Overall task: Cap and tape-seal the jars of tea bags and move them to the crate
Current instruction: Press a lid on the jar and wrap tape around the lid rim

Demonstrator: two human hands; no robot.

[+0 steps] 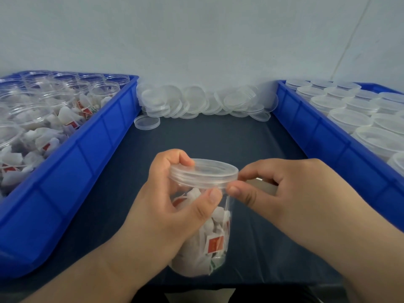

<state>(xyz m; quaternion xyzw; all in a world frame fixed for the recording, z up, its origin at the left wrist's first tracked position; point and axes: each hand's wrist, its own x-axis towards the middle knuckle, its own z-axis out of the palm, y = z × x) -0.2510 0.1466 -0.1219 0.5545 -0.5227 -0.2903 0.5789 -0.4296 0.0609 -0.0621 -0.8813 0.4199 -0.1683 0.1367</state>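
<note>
**Capped jar held at the desk's near edge**

I see a clear, smooth-walled round jar (pixel 203 237) between the two crates, close to the front edge of the dark, cloth-covered desk (pixel 218 138). I cannot tell whether its base rests on the desk. It is packed with crumpled white tea bags (pixel 196 254) bearing red tags. A translucent lid (pixel 204 172) with a ridged rim sits on its mouth.

The left hand (pixel 175 206) has its grip closed round the jar's upper wall, thumb in front and fingers behind the lid. The right hand (pixel 284 189) has its grip pinched, thumb and forefinger, at the lid's right rim. Something pale lies in its palm that I cannot make out.

On the left, a blue ribbed plastic crate (pixel 87 147) holds open jars (pixel 32 114). On the right, a matching crate (pixel 317 138) holds capped jars (pixel 349 119). Loose lids (pixel 194 101) pile against the back wall. The desk's dark surface shows between the crate walls, from the hands to that pile.
</note>
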